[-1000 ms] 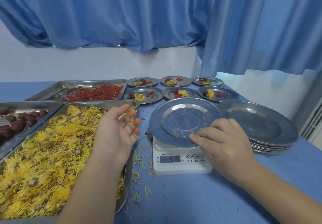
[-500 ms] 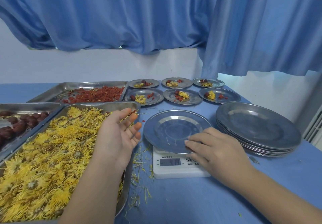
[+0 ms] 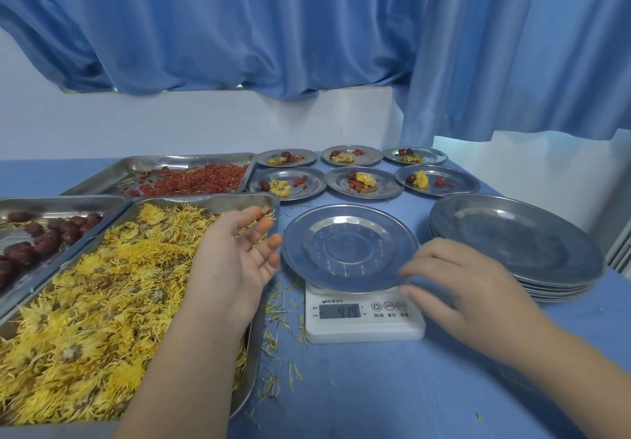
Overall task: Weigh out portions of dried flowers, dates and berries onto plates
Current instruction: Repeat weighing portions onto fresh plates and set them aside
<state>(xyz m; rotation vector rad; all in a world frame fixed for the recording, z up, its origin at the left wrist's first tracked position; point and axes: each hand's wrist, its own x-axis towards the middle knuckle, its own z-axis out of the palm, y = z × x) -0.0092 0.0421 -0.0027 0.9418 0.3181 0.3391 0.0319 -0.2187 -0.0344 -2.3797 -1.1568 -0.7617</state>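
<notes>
An empty steel plate lies flat on the white digital scale, whose display shows digits. My left hand hovers open, palm turned inward, over the right edge of the tray of yellow dried flowers, holding nothing. My right hand is blurred beside the plate's right rim, fingers loosely extended toward the scale, gripping nothing. A tray of red berries sits behind, and a tray of dark dates at the far left.
Several filled small plates stand in two rows at the back. A stack of empty plates sits right of the scale. Loose yellow petals litter the blue table between tray and scale. Blue curtains hang behind.
The plate went from tilted in my right hand to lying flat on the scale. My right hand has let go and drawn slightly to the right. My left hand barely moved.
</notes>
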